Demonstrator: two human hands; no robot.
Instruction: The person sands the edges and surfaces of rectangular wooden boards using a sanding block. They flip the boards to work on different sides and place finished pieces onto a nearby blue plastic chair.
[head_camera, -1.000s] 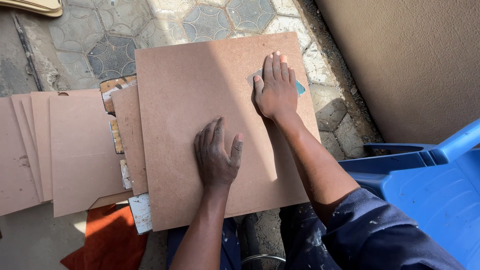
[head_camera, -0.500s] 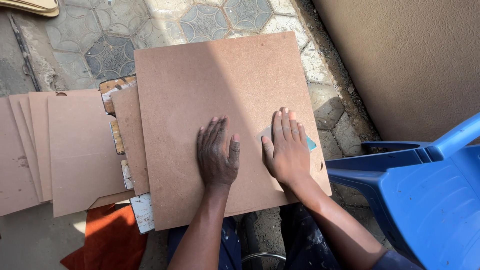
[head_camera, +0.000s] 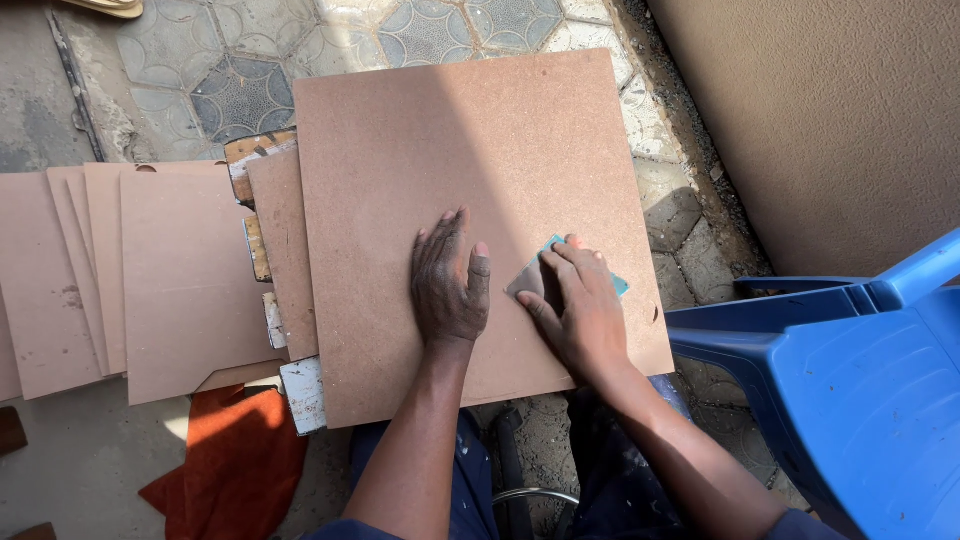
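Two hands on one board (head_camera: 470, 180) here — it's a big brown sheet lying across my knees and the pile beside me, so it sits flat and close enough to lean on. My left hand (head_camera: 450, 285) is spread palm-down near the middle of the board, fingers open and pointing away from me, holding nothing — it's just there to pin the sheet so it doesn't skid. My right hand (head_camera: 580, 315) is just beside it, closer to the board's right edge, with the fingers pressed down on a small piece of sandpaper (head_camera: 535, 280), grey face showing and a bit of teal backing poking out at the far side. It's not really a grip, more a flat press with the fingertips on top and the thumb tucked along the near edge. The wrist is bent a little and the forearm comes in from my lower right. To my left there's a stack of smaller brown boards (head_camera: 150, 270) overlapping each other on the ground, with an orange cloth (head_camera: 235, 460) under their near corner. A blue plastic chair (head_camera: 860, 380) sits on my right against the tan wall (head_camera: 830, 110), and there's patterned paving (head_camera: 250, 80) past the far edge.
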